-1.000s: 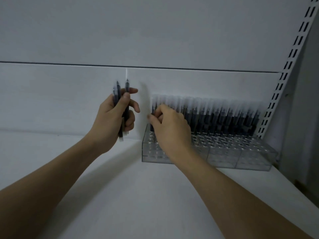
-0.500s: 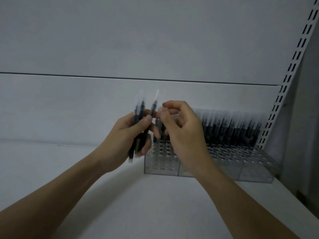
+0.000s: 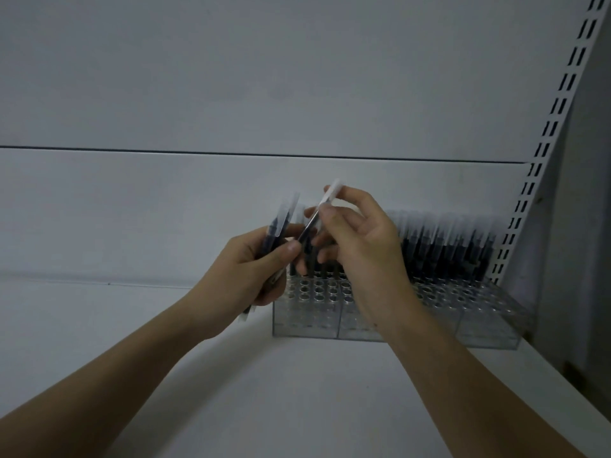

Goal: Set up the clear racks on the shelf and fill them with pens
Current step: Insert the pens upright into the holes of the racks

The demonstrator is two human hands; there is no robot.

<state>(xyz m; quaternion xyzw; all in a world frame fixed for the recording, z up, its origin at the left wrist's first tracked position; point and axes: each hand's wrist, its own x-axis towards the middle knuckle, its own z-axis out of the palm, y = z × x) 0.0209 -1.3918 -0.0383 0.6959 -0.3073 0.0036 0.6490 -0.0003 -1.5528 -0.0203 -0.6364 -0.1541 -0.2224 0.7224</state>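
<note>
While both hands meet just left of frame center, the left hand (image 3: 246,276) has its fingers and thumb curled round a small bundle of pens (image 3: 276,239), dark barrels with clear caps, held tilted with the caps pointing up and slightly right and the lower ends poking out under the palm. Right hand (image 3: 360,246) pinches a single pen (image 3: 322,208) between thumb and fingertips near its upper part, pale cap end sticking up above the fingers, dark lower end angling down-left to where it touches or nearly touches the left thumb; other right fingers loosely curled. Exact pen count in the bundle can't be told, blurry. Behind and below the hands, center-right of frame, clear racks (image 3: 396,325) sit side by side on the white shelf (image 3: 297,391), pushed toward the back panel (image 3: 165,209); seams between at least three units show along the front wall. Back rows hold a line of upright pens (image 3: 446,242), dark bodies, clear caps, running from behind the hands to the right end. Front rows show open round holes. Slotted white upright (image 3: 545,143) runs diagonally along the right edge of frame, its foot just beside the rack's right end. Both forearms come in from the lower corners.
</note>
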